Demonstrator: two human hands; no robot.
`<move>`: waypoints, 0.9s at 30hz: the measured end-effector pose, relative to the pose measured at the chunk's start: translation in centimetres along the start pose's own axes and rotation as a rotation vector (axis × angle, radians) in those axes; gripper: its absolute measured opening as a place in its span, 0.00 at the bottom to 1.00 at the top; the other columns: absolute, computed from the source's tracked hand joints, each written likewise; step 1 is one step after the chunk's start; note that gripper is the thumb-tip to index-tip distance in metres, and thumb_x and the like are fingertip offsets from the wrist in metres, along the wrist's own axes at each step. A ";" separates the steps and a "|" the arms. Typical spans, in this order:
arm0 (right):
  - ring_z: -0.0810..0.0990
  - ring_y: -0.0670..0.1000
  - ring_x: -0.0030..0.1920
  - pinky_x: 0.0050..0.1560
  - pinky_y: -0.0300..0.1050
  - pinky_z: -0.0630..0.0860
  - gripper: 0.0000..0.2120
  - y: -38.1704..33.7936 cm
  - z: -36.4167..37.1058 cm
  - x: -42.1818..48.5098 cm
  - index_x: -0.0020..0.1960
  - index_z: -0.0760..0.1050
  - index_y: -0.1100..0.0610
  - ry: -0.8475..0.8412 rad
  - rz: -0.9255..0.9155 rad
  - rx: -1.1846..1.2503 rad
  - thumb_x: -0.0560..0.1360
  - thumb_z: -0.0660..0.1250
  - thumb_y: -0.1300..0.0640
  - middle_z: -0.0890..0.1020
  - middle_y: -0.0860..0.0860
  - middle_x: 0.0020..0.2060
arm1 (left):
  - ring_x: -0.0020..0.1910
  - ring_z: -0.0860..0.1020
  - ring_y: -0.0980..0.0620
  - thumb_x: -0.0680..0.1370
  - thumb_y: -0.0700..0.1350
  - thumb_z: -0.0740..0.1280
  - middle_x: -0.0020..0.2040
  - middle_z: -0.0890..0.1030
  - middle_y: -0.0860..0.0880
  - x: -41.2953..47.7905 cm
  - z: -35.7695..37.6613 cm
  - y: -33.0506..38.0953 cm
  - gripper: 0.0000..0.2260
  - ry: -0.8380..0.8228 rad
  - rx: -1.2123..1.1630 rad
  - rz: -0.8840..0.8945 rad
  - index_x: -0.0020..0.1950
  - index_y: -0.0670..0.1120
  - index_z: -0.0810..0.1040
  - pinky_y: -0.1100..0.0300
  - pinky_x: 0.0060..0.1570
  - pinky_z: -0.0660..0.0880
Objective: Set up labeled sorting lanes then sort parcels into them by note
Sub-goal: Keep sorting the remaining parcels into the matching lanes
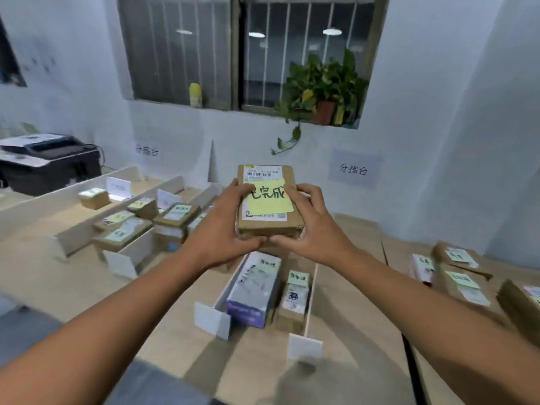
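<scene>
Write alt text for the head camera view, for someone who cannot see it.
Left hand and right hand hold up a brown parcel bearing a yellow handwritten note. Below, a wooden table carries white dividers forming lanes, with other parcels lying between them.

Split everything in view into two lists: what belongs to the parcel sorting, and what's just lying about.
Job:
raised parcel with its yellow note
white lane dividers
label cards
sorted parcels in the lanes
waiting parcels on the right

Lying about:
printer
potted plant
yellow object on the sill
</scene>
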State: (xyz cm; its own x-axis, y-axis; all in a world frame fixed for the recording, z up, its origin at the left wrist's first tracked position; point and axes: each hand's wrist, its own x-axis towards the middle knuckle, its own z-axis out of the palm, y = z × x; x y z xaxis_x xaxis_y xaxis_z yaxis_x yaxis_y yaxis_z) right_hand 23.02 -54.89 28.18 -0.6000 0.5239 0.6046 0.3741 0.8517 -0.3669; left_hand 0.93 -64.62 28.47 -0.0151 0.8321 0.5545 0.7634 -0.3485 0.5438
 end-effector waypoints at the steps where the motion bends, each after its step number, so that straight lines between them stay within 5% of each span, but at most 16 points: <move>1: 0.64 0.47 0.72 0.73 0.47 0.68 0.49 -2.0 3.2 2.3 0.81 0.55 0.47 -0.020 -0.022 0.031 0.68 0.77 0.38 0.57 0.45 0.72 | 0.76 0.66 0.50 0.64 0.62 0.75 0.78 0.65 0.50 -1.1 -3.1 -2.7 0.45 0.021 0.019 -0.032 0.77 0.55 0.59 0.46 0.73 0.68; 10: 0.64 0.47 0.73 0.74 0.48 0.67 0.49 -18.2 29.1 18.6 0.81 0.59 0.50 -0.116 -0.169 0.303 0.67 0.80 0.43 0.57 0.44 0.72 | 0.71 0.70 0.59 0.62 0.61 0.76 0.78 0.63 0.57 -10.2 -26.2 -21.7 0.47 0.149 0.132 -0.297 0.77 0.58 0.58 0.51 0.67 0.75; 14: 0.65 0.49 0.73 0.74 0.46 0.67 0.49 -21.8 38.7 24.5 0.81 0.59 0.51 -0.166 -0.229 0.358 0.67 0.81 0.44 0.59 0.49 0.72 | 0.76 0.66 0.55 0.64 0.58 0.78 0.80 0.60 0.54 -12.2 -32.2 -29.6 0.49 0.190 0.168 -0.358 0.79 0.54 0.57 0.50 0.71 0.71; 20: 0.60 0.41 0.73 0.68 0.24 0.59 0.49 -23.9 52.2 33.9 0.80 0.57 0.45 -0.222 -0.288 0.490 0.68 0.79 0.40 0.58 0.43 0.72 | 0.75 0.67 0.54 0.67 0.51 0.82 0.80 0.61 0.54 -12.1 -38.8 -41.8 0.48 0.226 0.212 -0.444 0.79 0.55 0.56 0.49 0.70 0.73; 25: 0.64 0.47 0.74 0.72 0.43 0.70 0.48 -25.0 61.3 42.0 0.79 0.63 0.57 -0.176 -0.374 0.543 0.68 0.81 0.43 0.63 0.53 0.71 | 0.74 0.68 0.55 0.67 0.46 0.82 0.78 0.64 0.52 -9.8 -44.3 -51.0 0.47 0.231 0.233 -0.494 0.78 0.53 0.57 0.53 0.70 0.71; 27: 0.63 0.46 0.74 0.71 0.43 0.71 0.48 -25.6 64.4 45.1 0.78 0.63 0.58 -0.167 -0.387 0.550 0.67 0.81 0.44 0.63 0.53 0.71 | 0.73 0.68 0.56 0.67 0.45 0.82 0.78 0.65 0.51 -8.8 -46.5 -54.3 0.47 0.229 0.222 -0.497 0.78 0.52 0.57 0.57 0.70 0.71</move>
State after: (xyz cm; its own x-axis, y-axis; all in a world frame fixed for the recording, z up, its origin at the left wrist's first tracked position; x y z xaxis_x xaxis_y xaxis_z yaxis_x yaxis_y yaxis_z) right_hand -59.16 -52.72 19.32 -0.7353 0.1386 0.6634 -0.2746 0.8340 -0.4786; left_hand -70.42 -73.07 23.38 -0.5257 0.7493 0.4026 0.7457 0.1782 0.6420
